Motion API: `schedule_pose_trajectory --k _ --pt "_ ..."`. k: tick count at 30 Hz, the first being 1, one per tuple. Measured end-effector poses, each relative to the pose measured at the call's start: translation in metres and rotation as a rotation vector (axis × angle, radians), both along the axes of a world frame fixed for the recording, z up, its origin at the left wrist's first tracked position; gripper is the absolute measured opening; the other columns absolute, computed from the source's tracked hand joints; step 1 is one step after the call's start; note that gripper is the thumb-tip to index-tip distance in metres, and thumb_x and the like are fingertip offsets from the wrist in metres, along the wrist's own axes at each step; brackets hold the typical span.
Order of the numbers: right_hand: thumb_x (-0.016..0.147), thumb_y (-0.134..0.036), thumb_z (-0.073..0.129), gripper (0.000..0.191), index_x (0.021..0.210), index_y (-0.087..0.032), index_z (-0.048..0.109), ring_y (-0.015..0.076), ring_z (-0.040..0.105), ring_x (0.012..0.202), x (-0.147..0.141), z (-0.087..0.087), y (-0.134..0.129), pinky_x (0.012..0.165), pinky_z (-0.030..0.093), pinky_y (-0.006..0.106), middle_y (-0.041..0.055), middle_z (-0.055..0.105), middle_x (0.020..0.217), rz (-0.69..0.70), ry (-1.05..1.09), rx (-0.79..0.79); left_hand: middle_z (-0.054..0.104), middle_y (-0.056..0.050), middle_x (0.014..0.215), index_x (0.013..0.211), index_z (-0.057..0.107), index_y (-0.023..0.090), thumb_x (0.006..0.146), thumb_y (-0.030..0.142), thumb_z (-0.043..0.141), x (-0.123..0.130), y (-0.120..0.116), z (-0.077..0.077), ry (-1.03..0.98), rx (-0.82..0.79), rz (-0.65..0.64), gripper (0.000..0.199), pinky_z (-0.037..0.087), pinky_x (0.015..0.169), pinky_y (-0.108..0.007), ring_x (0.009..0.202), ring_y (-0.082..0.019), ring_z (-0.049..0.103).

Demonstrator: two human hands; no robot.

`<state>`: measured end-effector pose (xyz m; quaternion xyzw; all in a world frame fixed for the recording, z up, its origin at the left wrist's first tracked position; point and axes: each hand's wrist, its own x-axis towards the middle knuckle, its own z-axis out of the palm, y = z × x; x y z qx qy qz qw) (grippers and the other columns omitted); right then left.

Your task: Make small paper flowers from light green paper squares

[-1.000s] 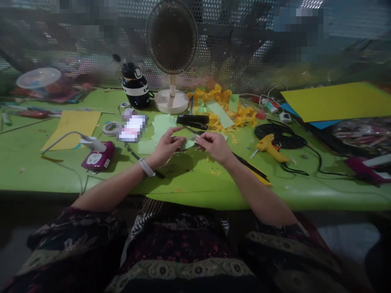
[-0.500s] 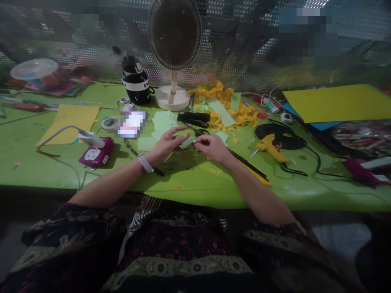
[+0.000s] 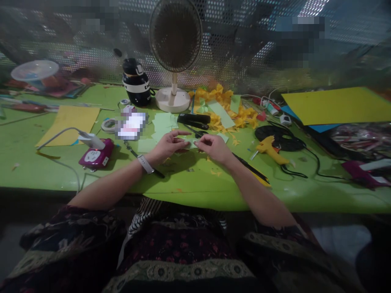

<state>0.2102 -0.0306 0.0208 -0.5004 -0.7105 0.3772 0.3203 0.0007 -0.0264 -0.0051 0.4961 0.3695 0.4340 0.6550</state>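
Between my two hands is a small piece of light green paper (image 3: 193,144), pinched from both sides. My left hand (image 3: 171,146), with a watch strap on its wrist, grips its left edge between thumb and fingers. The fingertips of my right hand (image 3: 212,147) hold the right edge. Just beyond the hands lie black-handled scissors (image 3: 200,134), partly hidden by my fingers, and a black stapler (image 3: 194,120). A stack of light green paper pieces (image 3: 161,124) rests past my left hand. Farther back is a heap of yellow paper shapes (image 3: 220,97) with some green pieces on it.
A yellow hot glue gun (image 3: 270,149) and a yellow-black cutter (image 3: 252,170) lie to the right. At left stand a purple socket block (image 3: 97,154) with a plugged charger, a phone (image 3: 132,125) and a tape roll (image 3: 108,125). A fan (image 3: 173,99) and dark bottle (image 3: 136,87) stand behind.
The green paper has turned between my fingers and now shows less of its face. My left thumb has come in toward the right fingertips; both hands stay over the same spot.
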Motion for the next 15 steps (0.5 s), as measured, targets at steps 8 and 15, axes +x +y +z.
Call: schedule_pose_trajectory --k 8,15 --pt "0.081 -0.045 0.075 0.031 0.07 -0.018 0.063 0.0131 0.054 0.059 0.0003 -0.0021 0.0023 0.058 0.042 0.029 0.0006 0.063 0.064 -0.016 0.035 -0.007 0.074 0.001 0.077 0.117 0.067 0.014 0.075 0.019 0.085 -0.0006 0.0001 0.0031 -0.032 0.001 -0.038 0.046 0.061 0.08 -0.028 0.074 -0.01 0.07" --pt "0.079 -0.042 0.08 0.031 0.072 -0.017 0.062 0.0134 0.063 0.063 -0.0006 0.0028 0.0 0.066 0.054 0.03 0.0016 0.065 0.069 -0.007 0.166 -0.1 0.075 0.0 0.082 0.121 0.066 0.014 0.076 0.018 0.084 -0.0038 0.0019 0.0019 -0.028 0.015 -0.067 0.049 0.061 0.081 -0.028 0.077 -0.01 0.071"
